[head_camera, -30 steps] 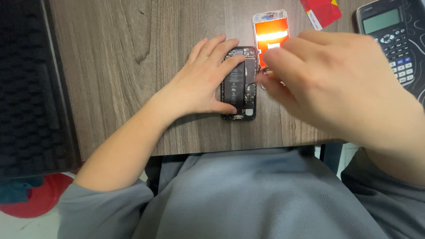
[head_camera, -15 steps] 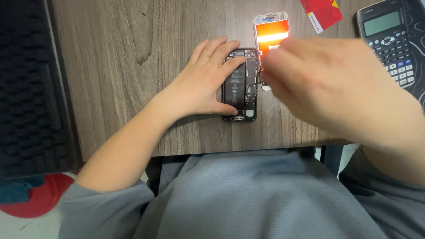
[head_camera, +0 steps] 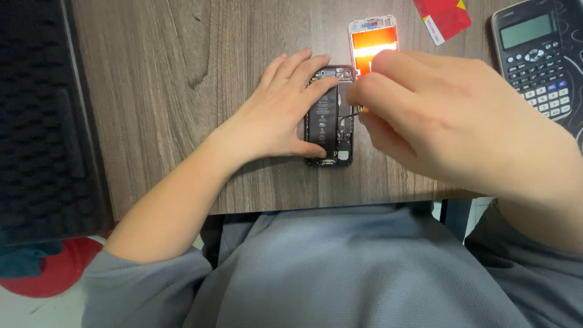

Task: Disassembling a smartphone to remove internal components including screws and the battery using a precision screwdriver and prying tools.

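Your left hand [head_camera: 276, 118] lies spread, pinning the opened black phone chassis [head_camera: 330, 115] near the wooden counter [head_camera: 164, 91] edge; your right hand [head_camera: 449, 121] pinches a thin metal tool [head_camera: 349, 113].

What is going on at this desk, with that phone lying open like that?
A person seated at a wooden desk is working on an opened phone whose insides are showing. The left hand lies flat on the phone, holding it down. The right hand pinches a thin metal tool, its tip down in the phone's right side. The detached screen panel, glowing orange, lies just above. A calculator and a red card lie nearby.
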